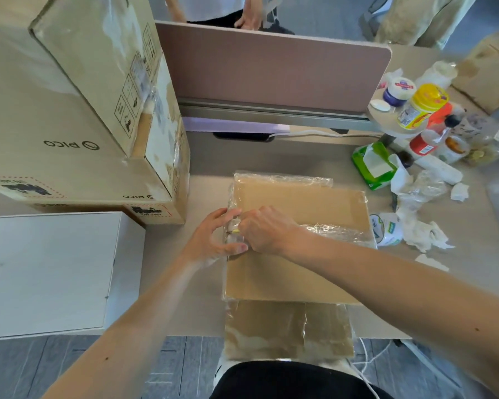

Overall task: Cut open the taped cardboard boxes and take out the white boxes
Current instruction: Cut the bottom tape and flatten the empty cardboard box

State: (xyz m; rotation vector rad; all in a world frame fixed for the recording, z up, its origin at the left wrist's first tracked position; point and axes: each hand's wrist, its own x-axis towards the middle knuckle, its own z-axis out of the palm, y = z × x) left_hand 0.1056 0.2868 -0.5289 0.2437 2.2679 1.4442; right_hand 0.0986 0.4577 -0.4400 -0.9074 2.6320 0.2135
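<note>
A pale office desk (208, 156) backed by a pinkish partition (271, 67) carries the work, with the taped cardboard box (300, 203) lying flat at its middle, near the person. The box looks unopened, and its clear tape seam (337, 230) runs across the top.

At the box's left edge the left hand (213, 240) grips the side, fingers and thumb curled either side of the seam. The right hand (267, 228), touching it, is closed round a small cutter (236, 231) — only a yellowish tip shows.

This reads as the cutting step, at the seam's left end. Next the blade wants drawing shallowly along the tape — away from the bracing fingers.

A white box (49, 269) sits left of the taped one, and stacked cartons (69, 125) stand behind that.
</note>
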